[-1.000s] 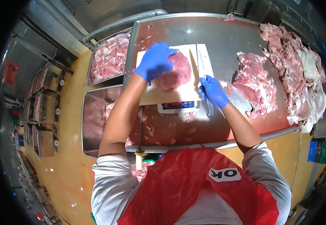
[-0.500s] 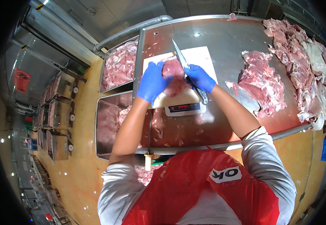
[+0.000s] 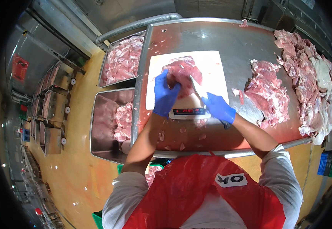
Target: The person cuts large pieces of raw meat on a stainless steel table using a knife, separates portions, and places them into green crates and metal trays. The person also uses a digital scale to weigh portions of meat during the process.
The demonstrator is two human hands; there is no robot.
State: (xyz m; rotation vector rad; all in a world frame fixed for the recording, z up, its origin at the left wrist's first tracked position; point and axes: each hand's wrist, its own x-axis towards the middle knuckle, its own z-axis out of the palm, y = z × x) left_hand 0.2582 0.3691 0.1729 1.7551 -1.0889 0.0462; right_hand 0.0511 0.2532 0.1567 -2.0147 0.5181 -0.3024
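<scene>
A yellow floor [image 3: 78, 168] surrounds a steel tabletop [image 3: 234, 38]. Nearest, beyond a red apron [image 3: 166, 191], a blue-gloved right hand [image 3: 218, 107] closes around a knife [image 3: 198, 87], and the matching left hand [image 3: 165, 96] holds the near-left side of a piece of meat [image 3: 189, 70] between thumb and fingers. Half a second earlier the blade lay beside the meat, pointing past it; now its tip is at the meat's upper face (whether it bites in is too small to tell), and the left hand sits lower, baring more of the surface. Cutting, it appears, is closer at hand. The meat rests on a white cutting board [image 3: 213, 68] above a digital scale [image 3: 176, 116]. Leftward stand a part-filled bin [image 3: 105, 122] and a fuller bin [image 3: 101, 70]; rightward lie a smaller heap [image 3: 267, 91] and a larger heap [image 3: 303, 76]. Wheeled carts [image 3: 51, 141] line the distance.
</scene>
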